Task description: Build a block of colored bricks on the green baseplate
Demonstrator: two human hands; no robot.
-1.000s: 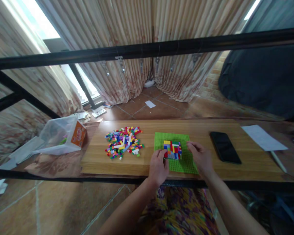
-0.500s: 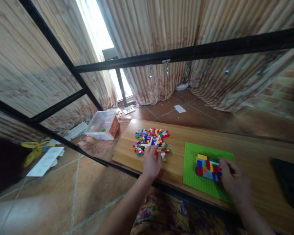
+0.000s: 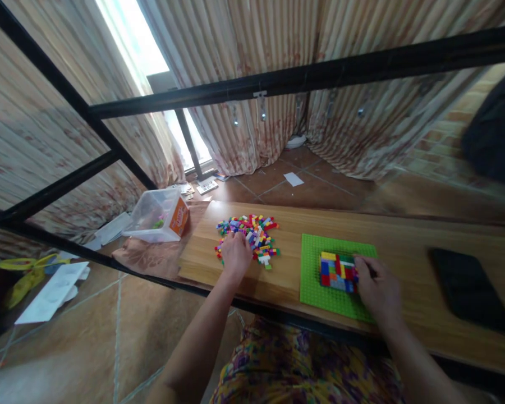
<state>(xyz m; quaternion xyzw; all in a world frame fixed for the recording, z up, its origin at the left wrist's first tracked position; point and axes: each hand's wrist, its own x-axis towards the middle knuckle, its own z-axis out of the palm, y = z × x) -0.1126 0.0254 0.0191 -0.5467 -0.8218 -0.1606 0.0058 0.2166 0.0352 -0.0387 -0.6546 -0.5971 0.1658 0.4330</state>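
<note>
My left hand [image 3: 237, 255] reaches into the left part of a loose pile of small coloured building bricks [image 3: 261, 238]. Its fingers are curled downward, and what they hold, if anything, is hidden. My right hand [image 3: 380, 286] is closed against the right edge of a brick build [image 3: 335, 274], a low block of red, yellow, blue and grey pieces. That build sits on the bright green baseplate [image 3: 310, 280]. The fingertips of my right hand cover the build's right side. A few white bricks [image 3: 264, 260] lie at the pile's front edge.
Both hands work over a narrow wooden table [image 3: 278, 289]. A black phone-like slab [image 3: 473, 289] lies at its right. Left of the table stands a clear plastic box [image 3: 151, 216] with an orange label. A black metal rail [image 3: 286, 84] crosses beyond the table.
My left hand has shifted leftward within the brick pile. White bricks now show at the pile's front edge. My right hand stays at the brick build. The whole view has swung slightly right.
</note>
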